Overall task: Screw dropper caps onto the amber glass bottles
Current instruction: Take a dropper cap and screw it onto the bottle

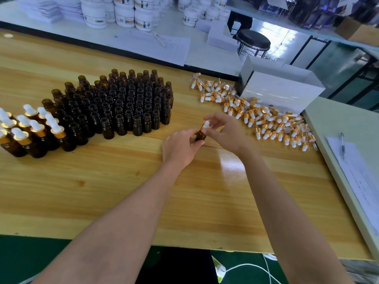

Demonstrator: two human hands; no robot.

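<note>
Head view, one frame.

Left hand point(180, 147): fingers point(197, 142) curled round the lower body of one amber bottle point(200, 135), clamped on it. The bottle is upright, near mid-bench point(123, 191), in front of the bottle block; whether its base touches the wood cannot be told.

Right hand point(223, 131): fingers point(211, 131) pinched together on the gold collar of a cap point(206, 124) that sits on the bottle's neck. White bulb points up, between thumb and forefinger. How far the cap is threaded on: cannot tell.

Open bottles point(123, 103): a dense block of uncapped amber bottles standing in rows, left of the hands and well apart from them.

Capped bottles point(30, 130): a cluster at the far left, touching the block's left end, each with gold collar and white bulb.

Cap pile point(266, 119): loose caps lying on their sides in a band, right of the hands, running along the front of a white box point(281, 87).

Right edge: a paler surface with paper point(359, 177) and a pen point(343, 144) lying on it.

Behind the bench: a white counter with stacked white jars point(127, 13), and a black stool point(254, 41).
</note>
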